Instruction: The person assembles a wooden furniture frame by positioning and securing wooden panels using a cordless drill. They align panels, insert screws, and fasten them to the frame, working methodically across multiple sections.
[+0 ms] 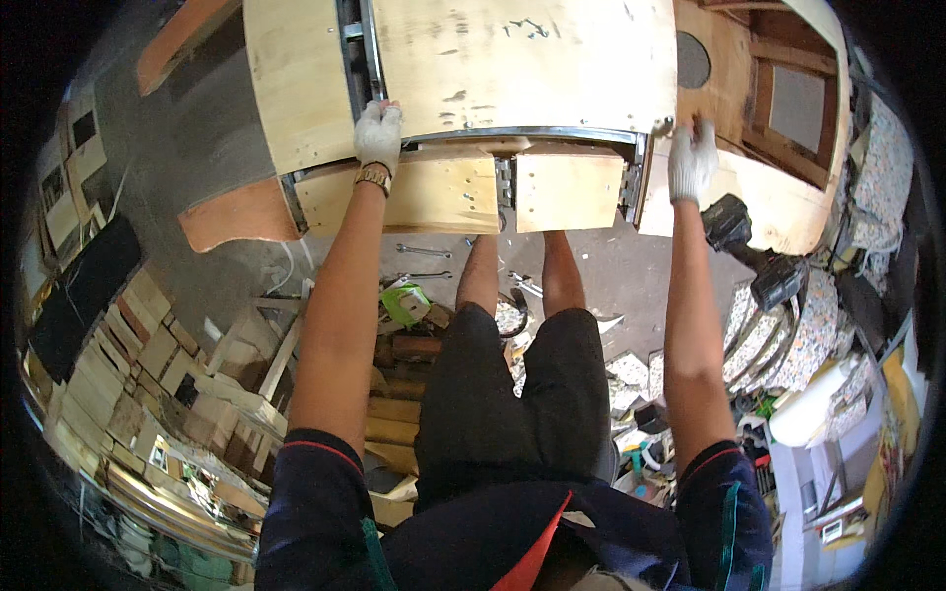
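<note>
My left hand (377, 136), in a white knit glove, is curled over the front left corner of a wide plywood panel (532, 64), where a metal frame rail (363, 49) meets it. My right hand (693, 163), gloved the same way, is closed at the panel's right front corner, beside the wooden side section (759, 192); what its fingers hold, if anything, is hidden. Between my hands a metal bar (532, 131) runs along the panel's front edge. Below it are two plywood front pieces, a long one (424, 197) and a short one (572, 194), with a metal hinge (506, 182) between them.
A black cordless drill (759, 256) lies right of my right forearm. Wrenches (424, 251) and a green packet (402, 303) are on the floor near my feet. Stacked wood offcuts (128, 345) fill the left side. Speckled foam (818, 315) and mixed clutter lie at right.
</note>
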`<action>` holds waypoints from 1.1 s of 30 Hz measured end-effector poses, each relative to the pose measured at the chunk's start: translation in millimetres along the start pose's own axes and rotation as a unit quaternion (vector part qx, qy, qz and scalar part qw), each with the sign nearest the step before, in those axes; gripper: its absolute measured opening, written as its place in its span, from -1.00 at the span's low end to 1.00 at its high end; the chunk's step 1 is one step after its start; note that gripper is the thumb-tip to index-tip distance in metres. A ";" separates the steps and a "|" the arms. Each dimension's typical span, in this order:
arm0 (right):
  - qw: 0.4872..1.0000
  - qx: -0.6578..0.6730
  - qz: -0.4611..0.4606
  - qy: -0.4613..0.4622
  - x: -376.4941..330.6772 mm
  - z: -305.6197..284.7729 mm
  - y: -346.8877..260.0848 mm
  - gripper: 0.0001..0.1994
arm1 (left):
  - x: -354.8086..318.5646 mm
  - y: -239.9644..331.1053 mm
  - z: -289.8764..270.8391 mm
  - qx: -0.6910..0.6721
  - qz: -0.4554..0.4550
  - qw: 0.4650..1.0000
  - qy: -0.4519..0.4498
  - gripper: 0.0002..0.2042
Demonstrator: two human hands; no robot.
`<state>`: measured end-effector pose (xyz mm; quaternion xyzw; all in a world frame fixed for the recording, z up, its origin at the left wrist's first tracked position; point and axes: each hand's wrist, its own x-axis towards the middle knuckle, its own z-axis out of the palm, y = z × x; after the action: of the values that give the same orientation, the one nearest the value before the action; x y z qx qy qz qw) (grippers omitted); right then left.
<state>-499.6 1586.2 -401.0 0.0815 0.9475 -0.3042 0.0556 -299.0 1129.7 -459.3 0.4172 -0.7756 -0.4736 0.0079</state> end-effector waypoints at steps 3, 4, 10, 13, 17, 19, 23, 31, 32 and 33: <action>0.998 -0.048 -0.027 -0.038 28.9 9.6 22.3 -0.57 | -10.6 7.5 21.5 -0.046 0.006 0.999 -0.003 -0.74; 0.992 -0.039 0.012 -0.118 21.6 23.3 -15.6 -0.59 | 0.2 -8.7 -6.7 -0.114 -0.045 0.992 0.017 -0.78; 0.997 0.060 0.022 -0.052 -0.4 27.1 -18.3 -0.59 | -3.7 -18.1 -12.6 -0.175 -0.078 0.981 0.035 -0.73; 0.992 0.123 0.020 -0.025 3.9 31.4 11.3 -0.57 | -6.1 -9.9 -0.8 -0.228 -0.066 0.969 0.072 -0.65; 0.989 0.129 -0.014 -0.076 -7.5 37.8 9.4 -0.58 | -2.5 -19.2 -14.4 -0.210 -0.077 0.969 0.104 -0.66; 0.992 0.045 -0.109 -0.041 -3.0 35.4 22.0 -0.62 | -1.4 -17.5 -7.4 -0.161 -0.084 0.978 0.106 -0.66; 0.990 0.071 -0.061 -0.101 -18.8 20.4 -1.9 -0.67 | -20.0 12.0 -4.1 -0.068 -0.117 0.986 0.094 -0.62; 0.977 0.166 -0.090 -0.103 -17.4 13.2 3.2 -0.75 | -6.1 7.9 -27.5 -0.020 -0.056 0.998 0.029 -0.65; 0.975 0.177 -0.088 -0.107 -18.4 12.6 9.2 -0.75 | 8.2 -7.6 -33.0 0.004 -0.051 0.999 0.015 -0.66; 0.971 0.170 -0.063 -0.155 -16.2 7.7 12.9 -0.68 | 9.6 -2.2 -31.3 0.023 -0.040 0.999 0.014 -0.64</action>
<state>-480.9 1590.1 -412.0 -0.0182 0.8649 -0.4728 0.1679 -291.1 1100.2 -447.3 0.4548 -0.7685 -0.4500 -0.0099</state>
